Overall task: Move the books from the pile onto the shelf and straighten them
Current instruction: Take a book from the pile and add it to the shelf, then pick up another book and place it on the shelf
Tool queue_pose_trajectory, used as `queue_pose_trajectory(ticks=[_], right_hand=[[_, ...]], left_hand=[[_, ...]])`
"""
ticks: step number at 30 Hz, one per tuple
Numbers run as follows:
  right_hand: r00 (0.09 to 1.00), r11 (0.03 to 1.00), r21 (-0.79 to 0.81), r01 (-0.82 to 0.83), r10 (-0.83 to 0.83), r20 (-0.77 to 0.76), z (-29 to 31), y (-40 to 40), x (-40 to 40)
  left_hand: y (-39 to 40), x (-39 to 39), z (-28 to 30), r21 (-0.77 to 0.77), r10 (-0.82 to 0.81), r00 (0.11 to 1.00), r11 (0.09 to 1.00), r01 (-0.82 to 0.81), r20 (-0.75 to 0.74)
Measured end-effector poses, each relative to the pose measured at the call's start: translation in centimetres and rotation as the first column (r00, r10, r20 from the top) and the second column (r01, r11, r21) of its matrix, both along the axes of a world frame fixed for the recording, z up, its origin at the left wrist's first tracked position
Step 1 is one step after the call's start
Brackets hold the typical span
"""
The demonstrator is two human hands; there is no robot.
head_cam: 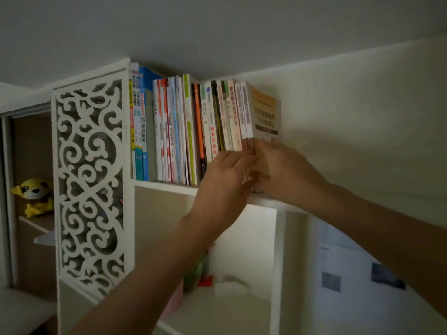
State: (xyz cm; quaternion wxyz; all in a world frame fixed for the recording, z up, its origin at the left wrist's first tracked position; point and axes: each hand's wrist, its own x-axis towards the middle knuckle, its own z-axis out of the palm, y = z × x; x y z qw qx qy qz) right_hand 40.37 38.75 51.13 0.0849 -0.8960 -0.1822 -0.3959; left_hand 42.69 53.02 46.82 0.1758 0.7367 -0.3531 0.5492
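A row of several books stands upright on the white top shelf, close under the ceiling. The rightmost book has a tan cover facing right. My left hand lies against the spines of the right-end books, fingers stretched out. My right hand presses on the lower part of the tan book from the right side. Both hands squeeze the right-end books together. The lower ends of those books are hidden behind my hands. No pile of books is in view.
A white carved lattice panel bounds the shelf on the left. A yellow plush toy sits in a compartment at far left. Below the shelf is an open compartment with small items. The wall on the right carries papers.
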Motion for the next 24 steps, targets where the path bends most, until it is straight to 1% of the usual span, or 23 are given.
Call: queue_pose_trajectory(ticks=[1, 2, 3, 4, 5, 6, 7, 8, 9, 10, 11, 12, 13, 14, 15, 16, 17, 18, 20, 21, 22, 23, 24], right_hand=[[0.996, 1.000, -0.014, 0.001, 0.000, 0.094, -1.1, -0.7, -2.6], [0.989, 1.000, -0.019, -0.012, 0.015, 0.150, -2.7, -1.9, -5.4], [0.987, 1.000, 0.000, -0.027, 0.026, 0.158, -4.8, -3.3, -8.4], [0.991, 0.999, 0.044, -0.031, 0.025, 0.130, -7.4, -5.3, -11.1], [0.997, 0.996, 0.090, -0.006, 0.000, 0.073, -10.4, -7.6, -13.4], [0.998, 0.991, 0.124, 0.058, -0.057, -0.011, -13.8, -10.2, -15.3], [0.983, 0.978, 0.145, 0.147, -0.129, -0.128, -17.4, -12.8, -17.0], [0.944, 0.956, 0.158, 0.246, -0.199, -0.264, -21.3, -15.5, -18.2], [0.879, 0.923, 0.169, 0.346, -0.256, -0.402, -25.6, -18.2, -19.4], [0.800, 0.885, 0.166, 0.436, -0.296, -0.522, -30.0, -20.8, -20.3], [0.705, 0.846, 0.145, 0.513, -0.319, -0.634, -34.3, -23.1, -21.2], [0.606, 0.812, 0.119, 0.572, -0.320, -0.729, -38.3, -25.2, -22.2], [0.520, 0.788, 0.099, 0.607, -0.301, -0.799, -41.6, -26.8, -23.2], [0.456, 0.776, 0.082, 0.625, -0.278, -0.846, -44.4, -28.1, -24.2], [0.401, 0.770, 0.062, 0.635, -0.260, -0.879, -46.4, -29.1, -25.2], [0.359, 0.764, 0.049, 0.644, -0.245, -0.901, -47.9, -29.9, -26.1], [0.330, 0.752, 0.045, 0.658, -0.233, -0.915, -49.0, -30.4, -26.8], [0.310, 0.733, 0.049, 0.679, -0.226, -0.923, -49.9, -30.9, -27.3], [0.269, 0.677, 0.051, 0.735, -0.222, -0.937, -51.8, -31.6, -27.7], [0.236, 0.644, 0.051, 0.763, -0.205, -0.950, -52.9, -31.8, -27.8], [0.202, 0.618, 0.050, 0.785, -0.179, -0.963, -54.1, -31.8, -27.7], [0.175, 0.596, 0.049, 0.801, -0.156, -0.972, -55.5, -31.8, -27.6], [0.156, 0.574, 0.048, 0.817, -0.141, -0.978, -56.9, -31.5, -27.5]], left_hand=[[-0.8, -2.1, -1.2, -0.038, -0.055, 0.998, 0.998, 0.055, 0.018], [-1.5, -4.3, -2.9, -0.053, -0.125, 0.992, 0.991, 0.124, -0.009], [-2.4, -6.6, -5.0, -0.058, -0.204, 0.975, 0.978, 0.200, -0.082], [-3.5, -8.7, -7.4, -0.056, -0.276, 0.943, 0.961, 0.271, -0.185], [-4.8, -10.3, -10.1, -0.054, -0.328, 0.900, 0.944, 0.326, -0.289], [-6.3, -11.6, -13.0, -0.064, -0.361, 0.844, 0.928, 0.367, -0.396], [-8.0, -12.5, -16.1, -0.075, -0.376, 0.776, 0.916, 0.395, -0.507], [-9.9, -13.2, -19.4, -0.073, -0.365, 0.688, 0.907, 0.414, -0.628], [-12.0, -13.6, -23.1, -0.048, -0.312, 0.581, 0.905, 0.423, -0.752], [-14.0, -13.8, -26.6, 0.007, -0.215, 0.467, 0.903, 0.429, -0.858], [-15.9, -13.9, -30.4, 0.087, -0.083, 0.344, 0.890, 0.448, -0.935], [-17.7, -14.1, -34.1, 0.153, 0.054, 0.209, 0.857, 0.493, -0.976], [-19.1, -14.3, -37.8, 0.208, 0.190, 0.089, 0.812, 0.546, -0.978], [-20.3, -14.5, -40.8, 0.250, 0.313, -0.004, 0.766, 0.592, -0.950], [-21.1, -14.6, -43.6, 0.281, 0.412, -0.075, 0.731, 0.621, -0.908], [-21.9, -14.7, -45.2, 0.294, 0.471, -0.132, 0.721, 0.628, -0.872], [-22.3, -14.5, -46.7, 0.306, 0.502, -0.170, 0.726, 0.616, -0.848], [-22.6, -14.2, -47.9, 0.292, 0.489, -0.188, 0.742, 0.603, -0.852], [-23.3, -13.0, -50.0, 0.203, 0.386, -0.233, 0.806, 0.556, -0.893], [-23.6, -12.1, -51.0, 0.180, 0.332, -0.232, 0.846, 0.501, -0.914], [-23.9, -11.0, -52.1, 0.191, 0.301, -0.205, 0.883, 0.428, -0.932], [-24.4, -9.9, -52.9, 0.235, 0.307, -0.165, 0.907, 0.350, -0.937], [-25.0, -9.0, -53.2, 0.269, 0.317, -0.149, 0.923, 0.274, -0.937]])
